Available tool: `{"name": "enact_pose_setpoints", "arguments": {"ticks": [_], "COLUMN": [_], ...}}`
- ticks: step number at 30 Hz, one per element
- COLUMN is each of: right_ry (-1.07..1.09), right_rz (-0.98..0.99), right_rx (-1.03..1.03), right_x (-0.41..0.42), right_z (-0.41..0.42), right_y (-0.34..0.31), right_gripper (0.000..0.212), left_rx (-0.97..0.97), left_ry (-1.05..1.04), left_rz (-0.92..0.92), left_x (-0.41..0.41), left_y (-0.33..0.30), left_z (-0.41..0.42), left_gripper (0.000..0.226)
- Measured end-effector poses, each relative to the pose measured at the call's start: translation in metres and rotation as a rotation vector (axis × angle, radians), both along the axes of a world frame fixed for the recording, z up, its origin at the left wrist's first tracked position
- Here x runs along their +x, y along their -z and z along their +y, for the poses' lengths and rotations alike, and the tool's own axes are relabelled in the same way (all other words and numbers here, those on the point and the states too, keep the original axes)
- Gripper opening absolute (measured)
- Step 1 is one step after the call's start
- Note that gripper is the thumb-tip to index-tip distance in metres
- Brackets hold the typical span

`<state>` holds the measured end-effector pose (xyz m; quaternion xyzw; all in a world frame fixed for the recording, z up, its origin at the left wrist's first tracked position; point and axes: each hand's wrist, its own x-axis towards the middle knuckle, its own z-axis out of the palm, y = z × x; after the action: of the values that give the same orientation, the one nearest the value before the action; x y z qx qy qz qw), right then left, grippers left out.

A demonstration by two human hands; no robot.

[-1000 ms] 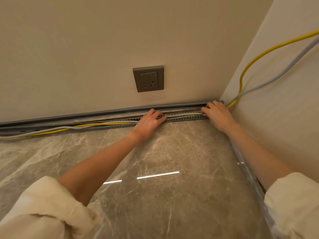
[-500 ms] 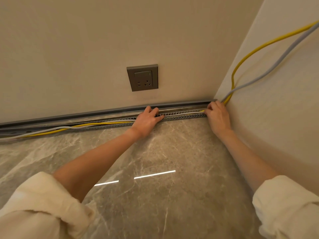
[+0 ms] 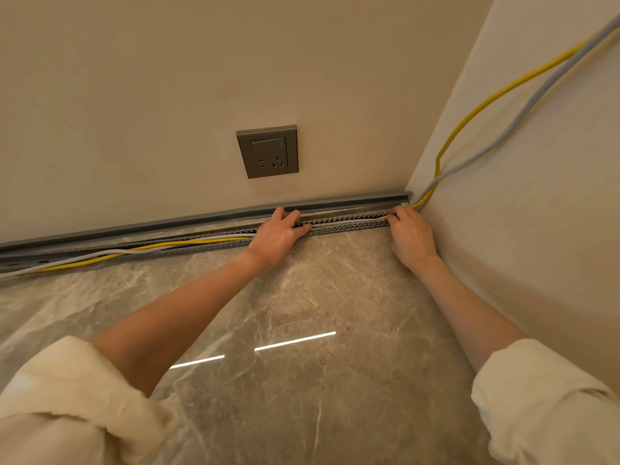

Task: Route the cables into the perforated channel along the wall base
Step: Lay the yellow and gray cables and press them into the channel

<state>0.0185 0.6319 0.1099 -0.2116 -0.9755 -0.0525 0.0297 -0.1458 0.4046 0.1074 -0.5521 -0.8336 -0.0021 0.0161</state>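
A grey perforated channel [image 3: 349,224] runs along the base of the far wall to the corner. A yellow cable [image 3: 469,110] and a grey-white cable [image 3: 523,110] come down the right wall, enter the channel at the corner and run left, lying over its front edge at the far left. My left hand [image 3: 278,234] lies on the channel's middle, its straight fingers pressing down on the cables. At the corner end, my right hand [image 3: 409,234] has its fingertips curled onto the cables; the fingertips are partly hidden.
A grey wall socket [image 3: 267,151] sits above the channel. A grey baseboard strip [image 3: 167,223] runs behind the channel. The floor [image 3: 302,330] is glossy marble tile. The right wall [image 3: 536,213] closes in beside my right arm.
My right hand has slid right into the corner end of the channel. The left hand stays pressed on the channel middle. The camera has shifted slightly.
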Motion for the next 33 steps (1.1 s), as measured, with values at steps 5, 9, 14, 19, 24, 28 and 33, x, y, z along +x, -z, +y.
{"name": "enact_pose_setpoints", "arguments": {"ticks": [5, 9, 14, 19, 24, 28, 33], "right_ry": [0.068, 0.139, 0.208, 0.175, 0.085, 0.018, -0.11], "right_rz": [-0.027, 0.01, 0.139, 0.129, 0.132, 0.112, 0.061], "right_rx": [-0.033, -0.044, -0.227, -0.202, -0.181, -0.158, -0.15], "right_x": [-0.01, -0.009, 0.0, -0.001, -0.01, -0.022, -0.043], "right_z": [-0.005, -0.027, -0.041, -0.048, -0.066, -0.089, -0.136], "right_y": [-0.001, 0.022, 0.037, 0.035, 0.031, 0.028, 0.019], "right_gripper": [0.042, 0.043, 0.067, 0.067, 0.071, 0.078, 0.082], "left_rx": [0.01, 0.029, 0.046, 0.143, 0.284, 0.395, 0.357], "left_ry": [-0.008, -0.018, -0.028, -0.078, -0.069, -0.106, -0.203], "left_rz": [-0.018, -0.017, -0.018, -0.079, -0.184, -0.174, -0.15], "left_x": [0.0, 0.001, 0.002, 0.005, -0.001, -0.01, -0.03], "left_y": [0.0, 0.003, 0.005, 0.008, 0.003, 0.002, -0.004], "left_z": [-0.001, -0.001, -0.004, -0.007, -0.021, -0.053, -0.115], "left_gripper": [0.058, 0.058, 0.06, 0.057, 0.036, 0.033, 0.037]}}
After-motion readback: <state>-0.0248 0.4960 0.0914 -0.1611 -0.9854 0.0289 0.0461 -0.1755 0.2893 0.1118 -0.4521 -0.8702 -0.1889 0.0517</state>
